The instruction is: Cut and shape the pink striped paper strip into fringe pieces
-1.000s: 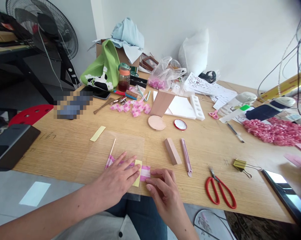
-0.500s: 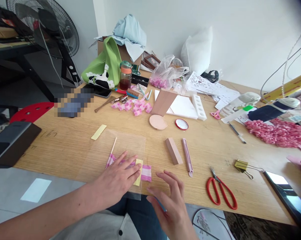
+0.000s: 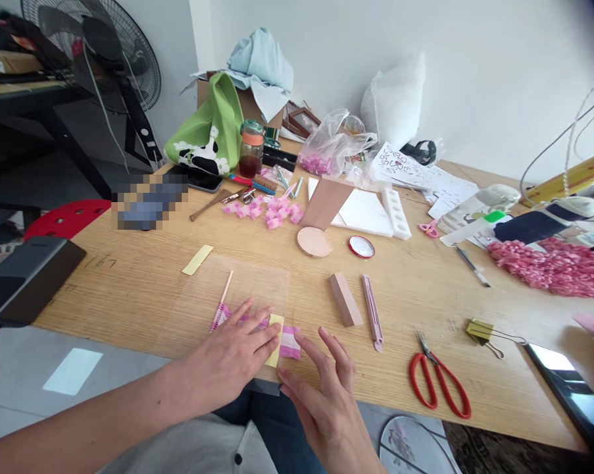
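Observation:
My left hand (image 3: 232,345) lies flat with its fingers spread, pressing on a clear plastic sheet (image 3: 247,289). Under that hand runs a pink-and-white striped strip (image 3: 289,342), its left end showing past my fingers. A narrow yellow paper strip (image 3: 275,339) crosses it beside my fingertips. My right hand (image 3: 321,395) stands open, its fingertips just beside the strip's right end and its thumb near the sheet's lower edge. A thin bamboo stick (image 3: 225,293) lies on the sheet above the strip's left end.
On the wooden table (image 3: 129,276) lie a wooden block (image 3: 345,299), a pink craft knife (image 3: 371,309), red-handled scissors (image 3: 437,382) and a binder clip (image 3: 480,331). Loose pink pieces (image 3: 262,210) and a large pink heap (image 3: 548,266) lie farther off.
My right hand let go of the strip's right end, lifted away, and has come back close beside it. My left hand stays pressed in place.

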`<state>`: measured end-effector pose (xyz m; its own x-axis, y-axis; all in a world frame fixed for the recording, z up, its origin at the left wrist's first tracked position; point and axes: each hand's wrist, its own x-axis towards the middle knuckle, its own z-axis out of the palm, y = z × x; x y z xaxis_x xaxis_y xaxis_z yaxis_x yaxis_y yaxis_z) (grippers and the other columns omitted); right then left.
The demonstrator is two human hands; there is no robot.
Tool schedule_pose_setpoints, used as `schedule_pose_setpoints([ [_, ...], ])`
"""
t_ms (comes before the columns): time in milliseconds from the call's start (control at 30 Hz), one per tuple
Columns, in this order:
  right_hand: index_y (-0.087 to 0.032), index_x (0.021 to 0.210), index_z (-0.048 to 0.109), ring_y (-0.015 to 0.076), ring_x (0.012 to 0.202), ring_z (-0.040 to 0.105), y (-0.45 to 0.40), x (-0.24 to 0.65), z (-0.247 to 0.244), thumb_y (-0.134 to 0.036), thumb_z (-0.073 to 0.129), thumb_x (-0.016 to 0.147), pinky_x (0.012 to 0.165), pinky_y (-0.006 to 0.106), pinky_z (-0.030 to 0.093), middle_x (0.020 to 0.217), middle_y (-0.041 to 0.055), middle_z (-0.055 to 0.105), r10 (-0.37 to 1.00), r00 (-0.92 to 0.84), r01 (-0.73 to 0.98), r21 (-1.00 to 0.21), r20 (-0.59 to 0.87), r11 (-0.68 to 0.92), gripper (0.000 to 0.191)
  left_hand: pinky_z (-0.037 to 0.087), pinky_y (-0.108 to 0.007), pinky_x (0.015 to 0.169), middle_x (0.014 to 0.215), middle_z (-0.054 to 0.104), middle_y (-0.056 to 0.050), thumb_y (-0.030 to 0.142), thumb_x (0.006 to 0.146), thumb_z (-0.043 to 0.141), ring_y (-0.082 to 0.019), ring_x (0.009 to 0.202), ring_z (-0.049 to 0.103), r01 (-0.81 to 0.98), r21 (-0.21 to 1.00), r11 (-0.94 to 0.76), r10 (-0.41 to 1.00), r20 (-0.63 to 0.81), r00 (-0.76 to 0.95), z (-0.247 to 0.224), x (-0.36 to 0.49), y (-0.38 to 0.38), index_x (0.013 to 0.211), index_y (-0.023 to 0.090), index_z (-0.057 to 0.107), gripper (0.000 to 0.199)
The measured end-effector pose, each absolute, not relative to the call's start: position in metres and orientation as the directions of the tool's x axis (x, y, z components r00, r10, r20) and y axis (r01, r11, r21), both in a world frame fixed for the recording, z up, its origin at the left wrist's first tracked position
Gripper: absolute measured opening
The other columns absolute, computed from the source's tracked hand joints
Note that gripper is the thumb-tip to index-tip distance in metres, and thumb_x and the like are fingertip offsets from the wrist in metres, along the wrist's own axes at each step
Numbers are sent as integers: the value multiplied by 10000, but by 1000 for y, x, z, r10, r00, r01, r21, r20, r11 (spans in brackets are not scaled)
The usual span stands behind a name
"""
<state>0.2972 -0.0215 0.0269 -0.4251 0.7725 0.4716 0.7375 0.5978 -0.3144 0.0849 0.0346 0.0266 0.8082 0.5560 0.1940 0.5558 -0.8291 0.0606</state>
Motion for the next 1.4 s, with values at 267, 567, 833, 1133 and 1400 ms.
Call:
schedule_pose_setpoints([
  [267, -218, 989, 675, 368, 1339, 321, -22, 293, 28, -136, 586, 881, 1012, 617, 358, 1369, 111, 489, 781, -424, 731, -337, 458, 594, 162, 122, -479, 1164, 1348, 572, -36, 194, 929, 482, -279, 1350, 370, 556, 90, -826, 563, 175, 808, 30, 85, 34, 1290, 159, 541, 368],
  [567, -194, 1044, 642, 361, 1337, 334, -25, 286, 24, -74, 583, 842, 1037, 616, 329, 1316, 120, 524, 761, -443, 735, -293, 474, 611, 243, 167, -483, 1158, 1309, 600, -54, 185, 925, 487, -272, 1339, 395, 553, 88, -828, 560, 176, 810, 32, 87, 34, 1265, 160, 562, 349],
  [833, -221, 979, 641, 295, 1251, 434, -32, 277, 21, -42, 546, 830, 1041, 548, 335, 1170, 74, 620, 766, -374, 769, -287, 522, 571, 251, 159, -490, 1161, 1314, 594, -71, 171, 902, 507, -273, 1323, 414, 554, 84, -828, 559, 181, 809, 32, 87, 34, 1264, 146, 561, 367],
  [1133, -207, 948, 634, 275, 1159, 492, -30, 271, 23, -39, 517, 846, 967, 516, 415, 1124, 82, 631, 777, -353, 760, -325, 521, 563, 229, 169, -503, 1157, 1280, 612, -77, 233, 937, 490, -272, 1304, 429, 569, 110, -815, 579, 185, 794, 34, 90, 33, 1210, 136, 587, 305],
  [1400, -198, 916, 636, 280, 1152, 495, -26, 265, 21, -36, 518, 860, 896, 468, 482, 1160, 108, 591, 807, -278, 763, -390, 521, 515, 208, 192, -513, 1148, 1278, 609, -71, 183, 918, 515, -280, 1305, 436, 547, 100, -831, 555, 189, 810, 33, 90, 35, 1164, 156, 608, 264],
])
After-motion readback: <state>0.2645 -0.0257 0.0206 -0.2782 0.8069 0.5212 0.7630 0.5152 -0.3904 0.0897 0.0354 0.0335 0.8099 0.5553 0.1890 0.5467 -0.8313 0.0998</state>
